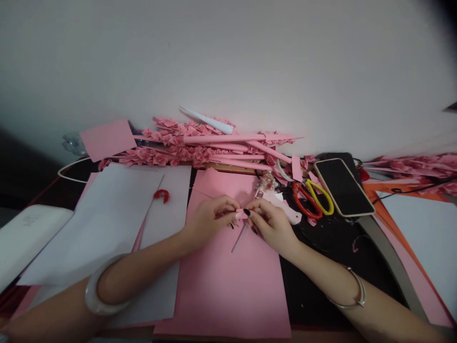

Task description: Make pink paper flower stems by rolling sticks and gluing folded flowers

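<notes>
My left hand and my right hand meet over a big pink paper sheet in the middle of the desk. Both pinch a small folded pink paper piece between their fingertips. A thin pink strip hangs down from it toward the sheet. My left wrist wears a white bangle, my right wrist a thin silver one.
White paper sheets with a small red scrap lie to the left. Red and yellow scissors and a phone lie to the right. Pink paper flowers and rolled pink sticks pile along the wall.
</notes>
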{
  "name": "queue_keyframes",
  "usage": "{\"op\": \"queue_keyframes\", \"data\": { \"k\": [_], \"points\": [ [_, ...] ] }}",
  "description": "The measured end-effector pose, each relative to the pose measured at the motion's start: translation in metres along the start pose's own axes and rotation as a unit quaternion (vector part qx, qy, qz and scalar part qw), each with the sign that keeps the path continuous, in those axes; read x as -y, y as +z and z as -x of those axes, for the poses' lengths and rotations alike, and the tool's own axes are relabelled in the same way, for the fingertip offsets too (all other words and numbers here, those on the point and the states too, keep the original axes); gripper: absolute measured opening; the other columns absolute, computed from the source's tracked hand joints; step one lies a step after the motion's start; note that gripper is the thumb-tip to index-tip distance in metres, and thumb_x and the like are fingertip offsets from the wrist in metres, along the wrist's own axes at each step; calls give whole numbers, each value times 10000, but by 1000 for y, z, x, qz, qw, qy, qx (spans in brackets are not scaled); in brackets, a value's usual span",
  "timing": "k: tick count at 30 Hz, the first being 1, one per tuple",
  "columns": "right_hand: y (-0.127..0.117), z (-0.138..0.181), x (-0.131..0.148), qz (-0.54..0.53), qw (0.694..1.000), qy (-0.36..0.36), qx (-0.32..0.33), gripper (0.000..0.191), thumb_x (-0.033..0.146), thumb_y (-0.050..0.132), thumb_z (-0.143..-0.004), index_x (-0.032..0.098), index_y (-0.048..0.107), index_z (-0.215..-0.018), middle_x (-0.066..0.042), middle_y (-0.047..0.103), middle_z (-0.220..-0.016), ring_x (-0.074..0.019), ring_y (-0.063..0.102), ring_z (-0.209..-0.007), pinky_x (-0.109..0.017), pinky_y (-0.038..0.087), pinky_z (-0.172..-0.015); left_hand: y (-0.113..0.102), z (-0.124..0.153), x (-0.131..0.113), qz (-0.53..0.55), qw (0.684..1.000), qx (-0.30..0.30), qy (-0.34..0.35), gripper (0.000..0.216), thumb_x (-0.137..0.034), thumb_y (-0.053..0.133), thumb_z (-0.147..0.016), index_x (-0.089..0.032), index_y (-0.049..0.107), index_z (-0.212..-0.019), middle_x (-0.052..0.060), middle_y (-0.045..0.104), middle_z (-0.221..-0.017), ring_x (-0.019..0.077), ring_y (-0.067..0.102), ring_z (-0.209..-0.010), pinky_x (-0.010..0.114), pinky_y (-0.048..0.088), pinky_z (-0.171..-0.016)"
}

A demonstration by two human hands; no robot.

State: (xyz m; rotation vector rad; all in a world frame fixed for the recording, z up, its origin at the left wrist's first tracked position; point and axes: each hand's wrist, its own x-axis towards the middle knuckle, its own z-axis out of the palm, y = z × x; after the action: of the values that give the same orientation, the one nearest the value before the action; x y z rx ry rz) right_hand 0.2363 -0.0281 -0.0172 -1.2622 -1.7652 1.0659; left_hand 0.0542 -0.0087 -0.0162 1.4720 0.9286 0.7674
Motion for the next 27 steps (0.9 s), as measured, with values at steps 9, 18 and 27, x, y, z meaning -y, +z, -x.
{"op": "queue_keyframes", "data": {
  "k": [9, 18, 27],
  "points": [
    [1, -2, -2, -5, 1000, -26, -17, 165, 176, 514, -837, 186, 545, -999, -6, 582, -728, -124, 540, -620, -234, 425, -563, 2, -1, 3, 49, 998, -24, -22, 226, -240, 610, -789, -181, 501, -979, 28, 704, -787, 173, 680, -769, 303, 538, -722],
    [2, -1, 2, 25, 998, -47, -25, 155, 118, 516, -790, 188, 550, -925, 0, 574, -714, -113, 524, -592, -223, 415, -529, 3, 3, -5, -34, 999, -23, 2, 144, -246, 575, -801, -163, 656, -887, 17, 690, -798, 160, 661, -762, 262, 556, -705],
    [2, -1, 4, 24, 999, -39, -16, 175, 97, 523, -772, 185, 533, -922, -6, 568, -738, -108, 508, -575, -220, 399, -506, 3, 3, -5, -73, 997, -35, 20, 128, -230, 555, -814, -147, 649, -840, 16, 689, -774, 146, 648, -720, 243, 533, -685]
  ]
}}
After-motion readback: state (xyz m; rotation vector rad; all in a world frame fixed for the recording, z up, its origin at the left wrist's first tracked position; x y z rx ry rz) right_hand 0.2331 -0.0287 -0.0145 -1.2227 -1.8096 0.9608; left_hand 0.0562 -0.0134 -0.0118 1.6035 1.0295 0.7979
